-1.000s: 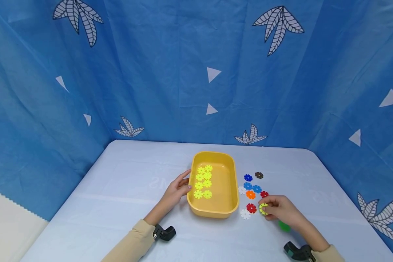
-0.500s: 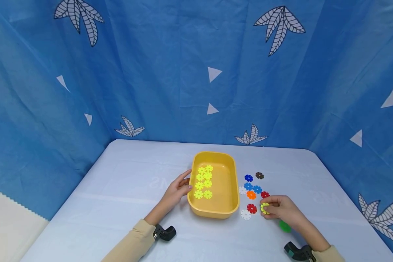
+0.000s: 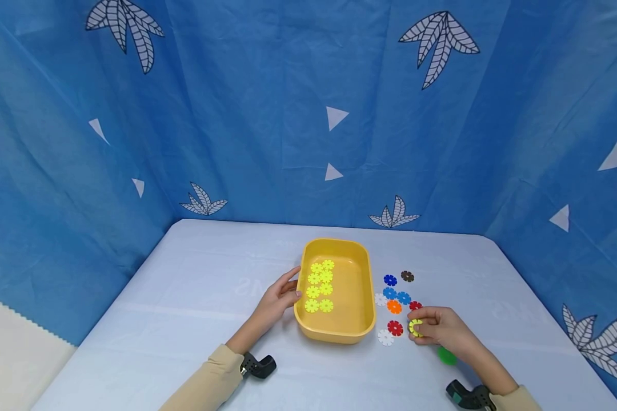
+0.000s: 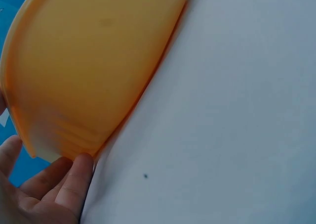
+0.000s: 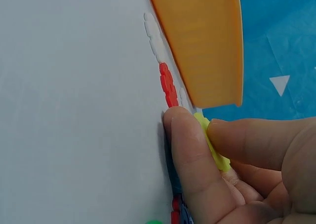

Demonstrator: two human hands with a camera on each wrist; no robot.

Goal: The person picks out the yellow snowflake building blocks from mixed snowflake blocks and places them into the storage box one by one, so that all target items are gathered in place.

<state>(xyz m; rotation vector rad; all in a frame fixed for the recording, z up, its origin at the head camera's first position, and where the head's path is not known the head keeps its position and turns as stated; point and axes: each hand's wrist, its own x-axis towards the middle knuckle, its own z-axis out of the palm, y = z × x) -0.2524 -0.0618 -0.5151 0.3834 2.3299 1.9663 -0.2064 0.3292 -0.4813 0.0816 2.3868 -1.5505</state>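
My left hand [image 3: 275, 297] rests its fingers against the left side of a yellow-orange plastic bin [image 3: 339, 332]. In the left wrist view, its fingertips [image 4: 79, 172] touch the bin's outer wall. Several yellow interlocking discs [image 3: 312, 291] with notched edges lie along the left half of the bin's floor. To the right of the bin, my right hand [image 3: 442, 328] pinches a yellow interlocking disc [image 5: 213, 145] between thumb and fingers, low over the table. The fingers hide part of that disc. A blue piece shows partly beneath the hand in the right wrist view.
Loose discs lie right of the bin: red [image 3: 395, 328], orange [image 3: 394, 307], white [image 3: 385, 337], light blue [image 3: 404, 298], dark blue [image 3: 390, 280] and brown [image 3: 407, 276]. A green disc [image 3: 447, 356] sits below the right wrist. Blue cloth [image 3: 267, 114] walls the white table [image 3: 211, 251].
Hardly anything differs. Both hands keep their places, the left at the bin and the right with the yellow interlocking disc pinched; the whole head view has shifted slightly.
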